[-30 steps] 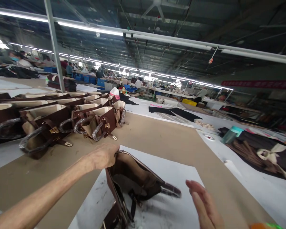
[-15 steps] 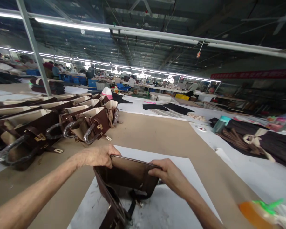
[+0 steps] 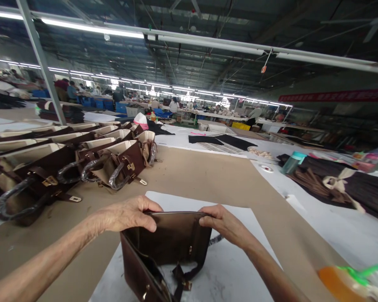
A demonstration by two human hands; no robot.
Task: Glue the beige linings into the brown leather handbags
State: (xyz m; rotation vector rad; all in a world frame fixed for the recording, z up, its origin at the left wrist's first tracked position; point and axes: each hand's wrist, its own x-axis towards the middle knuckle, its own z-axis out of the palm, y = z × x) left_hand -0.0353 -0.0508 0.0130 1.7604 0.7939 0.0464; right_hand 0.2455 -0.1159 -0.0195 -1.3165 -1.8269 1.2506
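Note:
A dark brown handbag (image 3: pixel 135 265) stands with its opening toward me over a white sheet (image 3: pixel 233 272) at the bottom centre. My left hand (image 3: pixel 129 214) pinches the far top edge of the bag at its left corner, thumb on the inner side. At the right end of that same edge, my right hand (image 3: pixel 222 222) grips with thumb inside and fingers behind. Brown lining shows within the bag, and a dark strap with a metal fitting (image 3: pixel 187 286) hangs low in front. The underside of the bag is hidden.
Rows of brown handbags (image 3: pixel 129 161) with plastic-wrapped handles stand at left on brown board (image 3: pixel 201 167). To the right are a teal-lidded cup (image 3: pixel 292 162), a dark fabric pile (image 3: pixel 349 180) and an orange bottle with a green top (image 3: pixel 342 281). People work far behind.
The bag's far edge has turned more level and its body has shifted slightly. My left thumb now lies over the inner side of the edge. Both hands keep their hold.

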